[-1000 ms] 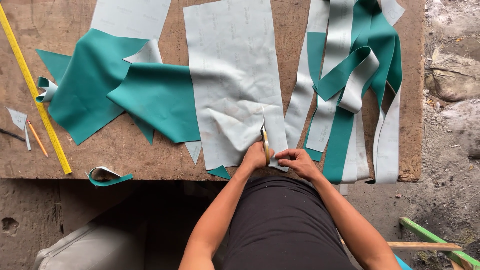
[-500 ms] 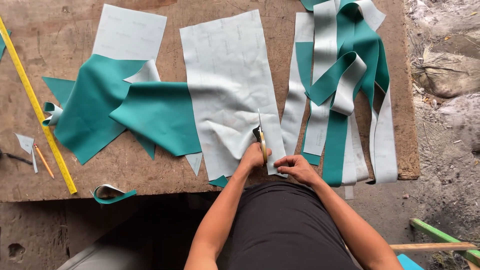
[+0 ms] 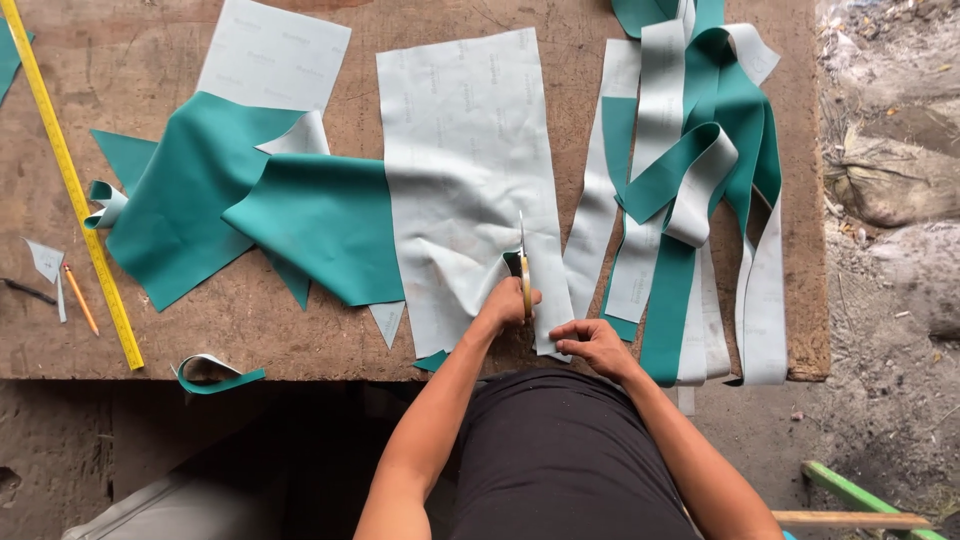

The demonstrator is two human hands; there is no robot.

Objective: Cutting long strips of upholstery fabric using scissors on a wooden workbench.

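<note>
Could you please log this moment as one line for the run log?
left hand: holds scissors, cutting grey sheet | right hand: pins sheet's near edge | bench: cut strips, yellow ruler

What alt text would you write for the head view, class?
A person's left hand works scissors up a pale grey sheet on a wooden table, while the right hand pins the sheet's near edge. Cut teal strips lie right, a yellow ruler left.

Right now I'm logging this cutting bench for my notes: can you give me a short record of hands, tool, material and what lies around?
left hand: grips scissors, blades up into the sheet
right hand: fingers press the sheet's near edge
sheet: pale grey side up, teal underside folded out at left
strips: teal and grey, piled at right
ruler: yellow, at left
pencil: beside ruler
table: worn wood
</note>
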